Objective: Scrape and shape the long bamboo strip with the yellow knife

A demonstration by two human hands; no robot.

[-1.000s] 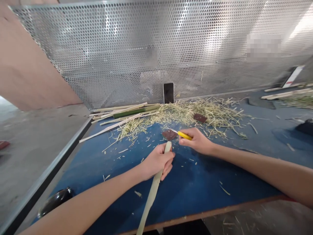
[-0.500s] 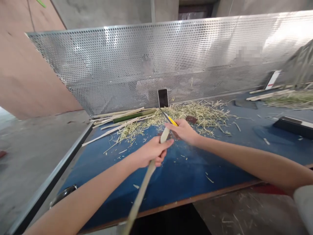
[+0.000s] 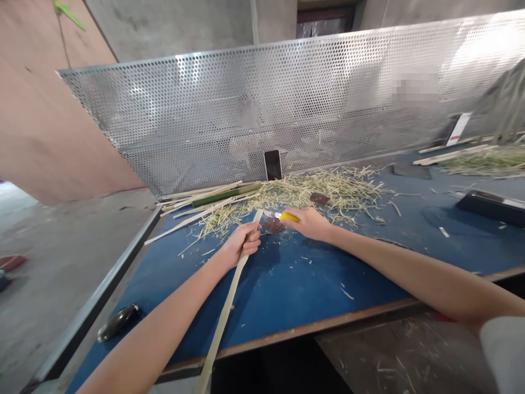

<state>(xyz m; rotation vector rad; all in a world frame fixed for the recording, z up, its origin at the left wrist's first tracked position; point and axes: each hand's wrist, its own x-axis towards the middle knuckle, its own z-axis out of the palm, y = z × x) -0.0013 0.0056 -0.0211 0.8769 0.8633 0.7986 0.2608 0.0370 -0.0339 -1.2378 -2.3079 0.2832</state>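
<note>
My left hand (image 3: 241,244) is closed around a long pale bamboo strip (image 3: 225,312), close to its upper end. The strip slants down past the table's front edge toward me. To the right, my right hand (image 3: 308,223) grips a knife (image 3: 290,217) by its yellow handle, its light blade pointing left. A small gap separates the blade from the strip's upper end. Under the blade, a brown flat scrap (image 3: 273,225) lies on the blue tabletop (image 3: 287,295). Part of the knife handle is hidden by my fingers.
Thin shavings (image 3: 344,189) heap along the back, with another brown scrap (image 3: 320,198) among them. Bamboo strips and a green piece (image 3: 215,197) lie left. A phone (image 3: 273,165) leans on a perforated metal panel (image 3: 229,87). A glossy dark object (image 3: 118,323) sits front left.
My left hand has moved left and slightly up with the strip, away from my right hand. The knife blade has swung from pointing up and away to pointing left.
</note>
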